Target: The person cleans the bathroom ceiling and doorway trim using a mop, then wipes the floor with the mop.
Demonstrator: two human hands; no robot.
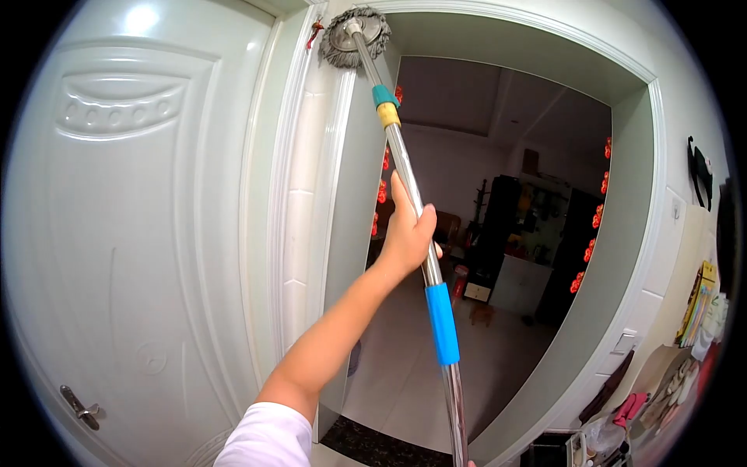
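Silver metal pole (pixel 433 271) clasped by my left hand (pixel 406 237), grip of my right hand (pixel 471 464) unclear, I should, remotely, press the round grey mop head (pixel 341 39) flat.

- Mop (pixel 405 159): one, held raised, head uppermost, pole slanting from upper left to lower right.
- Head (pixel 356 37): round disc, grey strands fringing its rim; at the upper left corner of the door frame (pixel 333 187). Contact cannot be determined.
- Pole (pixel 455 405): shiny metal, straight; lower end out of view.
- Collar (pixel 383 96): green, below the head.
- Band (pixel 387 115): yellow, directly under the collar.
- Sleeve (pixel 441 323): bright blue, on the lower pole.
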